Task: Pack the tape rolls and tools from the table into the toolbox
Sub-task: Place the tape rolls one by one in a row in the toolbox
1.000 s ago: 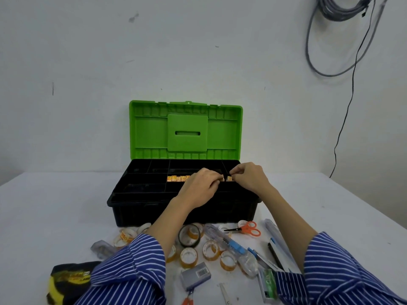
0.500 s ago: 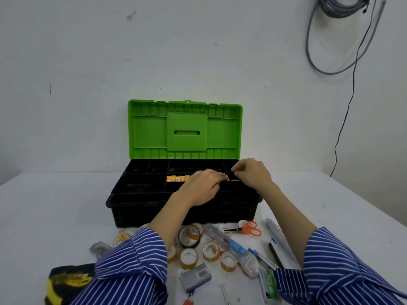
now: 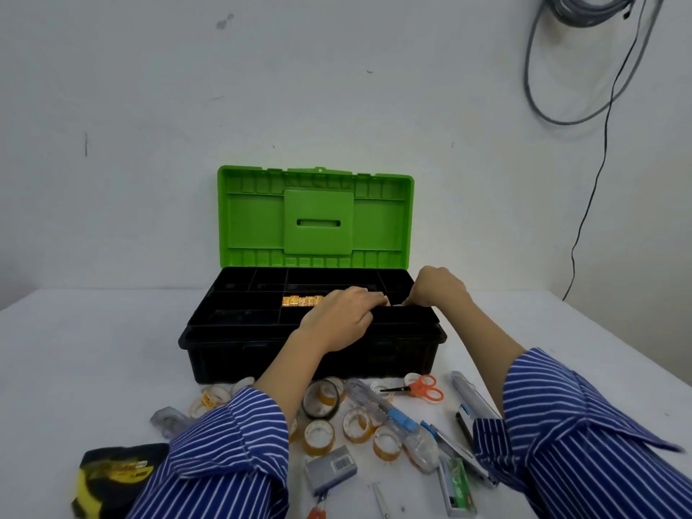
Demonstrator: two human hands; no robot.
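Toolbox point(image 3: 310, 354) stands open on the table point(image 3: 93, 368); both hands reach into its tray. Left hand point(image 3: 339, 318) and right hand point(image 3: 436, 288) have curled fingers meeting there; what they pinch cannot be told. Tape rolls point(image 3: 318, 436) lie before the box.

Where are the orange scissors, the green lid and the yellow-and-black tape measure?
orange scissors point(image 3: 425, 388): head view, on the orange handle loops.
green lid point(image 3: 318, 221): head view, on the raised centre panel inside the lid.
yellow-and-black tape measure point(image 3: 112, 477): head view, on its black top face.
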